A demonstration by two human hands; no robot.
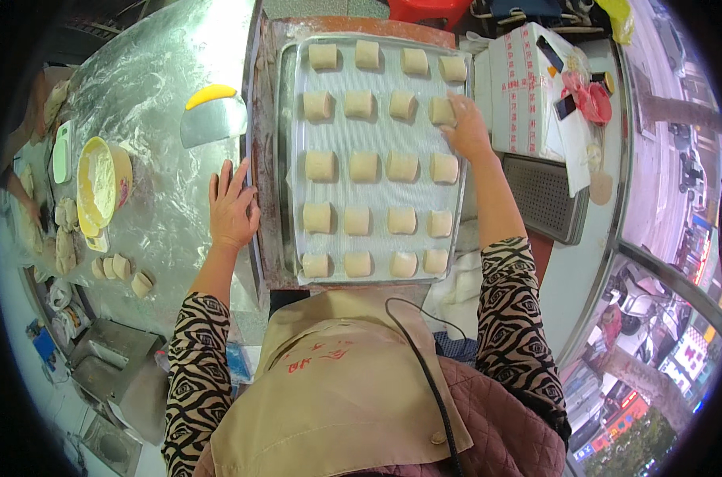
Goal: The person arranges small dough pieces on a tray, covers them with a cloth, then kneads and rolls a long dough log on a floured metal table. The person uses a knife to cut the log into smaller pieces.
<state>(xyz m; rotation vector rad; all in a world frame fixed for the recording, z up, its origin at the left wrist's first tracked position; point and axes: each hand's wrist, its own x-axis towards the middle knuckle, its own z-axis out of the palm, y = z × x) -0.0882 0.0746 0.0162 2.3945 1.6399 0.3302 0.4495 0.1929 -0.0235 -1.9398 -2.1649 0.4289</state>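
Observation:
Rows of pale dough pieces (363, 167) sit spaced apart on a white-lined baking tray (381, 139) in front of me. At the tray's right side, my right hand (468, 131) closes its thumb and fingers around the right end of a dough piece (439, 111) in the second row from the far end. That piece still rests on the tray. My left hand (234, 211) lies flat with fingers apart on the metal worktable's (162, 187) right edge, beside the tray, holding nothing.
A dough scraper (212, 119) with yellow handle, a yellow flour bowl (104, 183) and loose dough pieces (116, 266) are on the floury table. Another person's arm (21, 195) shows at far left. Right are a white box (520, 91) and stacked perforated trays (542, 195).

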